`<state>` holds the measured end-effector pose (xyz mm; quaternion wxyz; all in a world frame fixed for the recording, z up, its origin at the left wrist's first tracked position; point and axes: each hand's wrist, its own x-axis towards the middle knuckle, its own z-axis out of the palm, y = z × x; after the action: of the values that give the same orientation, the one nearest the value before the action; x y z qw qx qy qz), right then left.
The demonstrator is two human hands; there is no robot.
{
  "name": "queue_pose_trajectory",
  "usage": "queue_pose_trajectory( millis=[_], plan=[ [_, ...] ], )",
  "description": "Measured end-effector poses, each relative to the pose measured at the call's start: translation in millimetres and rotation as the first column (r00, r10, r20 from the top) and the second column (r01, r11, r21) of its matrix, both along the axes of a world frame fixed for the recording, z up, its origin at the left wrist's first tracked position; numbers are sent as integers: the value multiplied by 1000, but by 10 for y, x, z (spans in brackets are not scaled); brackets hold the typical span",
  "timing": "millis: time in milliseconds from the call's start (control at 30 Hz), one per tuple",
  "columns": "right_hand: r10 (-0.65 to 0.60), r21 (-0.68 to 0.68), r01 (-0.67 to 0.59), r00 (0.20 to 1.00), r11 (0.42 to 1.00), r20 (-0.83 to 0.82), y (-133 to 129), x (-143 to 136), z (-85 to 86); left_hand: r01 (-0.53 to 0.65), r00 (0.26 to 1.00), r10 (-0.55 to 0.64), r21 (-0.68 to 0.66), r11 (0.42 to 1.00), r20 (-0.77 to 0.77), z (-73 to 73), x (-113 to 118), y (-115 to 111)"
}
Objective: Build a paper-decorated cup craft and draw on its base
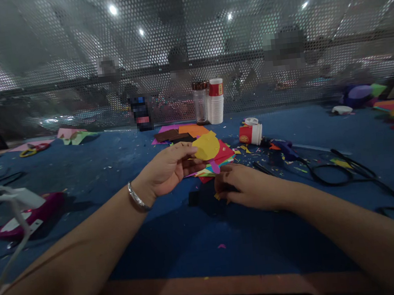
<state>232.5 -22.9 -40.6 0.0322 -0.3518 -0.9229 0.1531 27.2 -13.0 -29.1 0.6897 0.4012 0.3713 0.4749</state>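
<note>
A round yellow paper cutout (pixel 207 147) with small tabs on its edge is pinched between the thumb and fingers of my left hand (pixel 166 169), raised over the blue table. Under and behind it lies a stack of coloured paper (pixel 226 153). A small purple paper piece (pixel 215 166) shows between my two hands. My right hand (pixel 241 185) is low over the table, its fingers curled downward. Tiny yellowish bits show at its fingertips; whatever it grips is too small to name. Beside it on the left sits a small black block (pixel 193 198).
A glass jar (pixel 200 105) and stacked paper cups (pixel 217 103) stand behind. To the right lie a tipped red-and-white cup (pixel 250 135), a blue glue gun (pixel 285 150) and its looping black cable (pixel 331 184). A magenta-and-white power strip (pixel 31 216) lies left, scissors (pixel 33 149) farther back.
</note>
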Motion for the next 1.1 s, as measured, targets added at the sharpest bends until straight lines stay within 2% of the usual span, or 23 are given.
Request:
queue_pose_trajectory(
  millis=[133,300,733,1000,1100],
  plan=[
    [-26,31,26,1000,999,2,8,126,91,-11,1000,11,0,1000,-16,12,-11,-4],
    [-84,-90,87,996,992,39,-10,348,210,-22,1000,22,7,1000,-17,23,-27,2],
    [-60,-156,70,996,985,69,-15,396,140,35,999,-34,23,999,-30,-4,-46,7],
    [-123,-92,133,986,987,112,-39,395,162,17,999,-17,9,1000,-51,1,-39,0],
    [-109,-104,122,986,987,130,-37,400,155,20,998,-20,3,1000,-53,2,-44,-2]
  ],
)
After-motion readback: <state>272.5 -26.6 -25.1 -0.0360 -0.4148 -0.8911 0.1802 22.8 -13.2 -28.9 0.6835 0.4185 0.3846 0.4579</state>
